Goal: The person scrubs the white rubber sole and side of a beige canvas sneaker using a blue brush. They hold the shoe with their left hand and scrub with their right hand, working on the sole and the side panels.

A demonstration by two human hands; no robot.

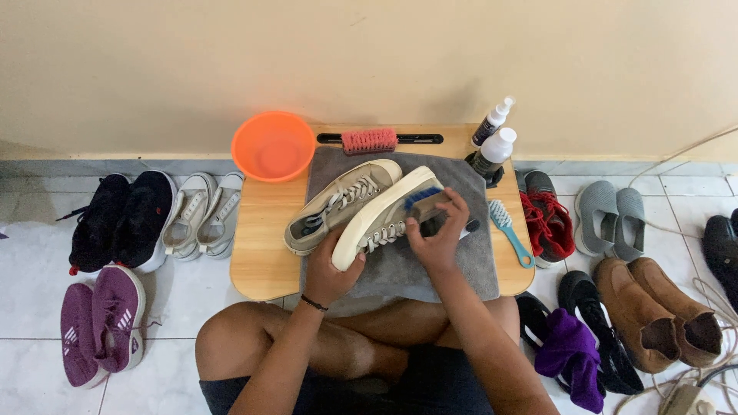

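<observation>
Surface: low wooden lap table (257, 253) on white tiles, grey towel (469, 257) over it.
Left hand (332, 265): I grip the tilted beige canvas sneaker (382, 219) at its toe.
Right hand (438, 230): clenched around a wooden blue-bristled brush (425, 202), pressed on that sneaker.
Far left: orange plastic basin (273, 146).
Beside: second beige sneaker (342, 201), flat on the towel.

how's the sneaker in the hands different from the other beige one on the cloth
The held sneaker is tipped on its side, cream sole outward; the other sneaker lies flat, laces up. The left hand grips the held sneaker's toe and the right hand presses a blue-bristled brush on it; the other sneaker is untouched. Both are beige lace-ups over the grey cloth.
</observation>
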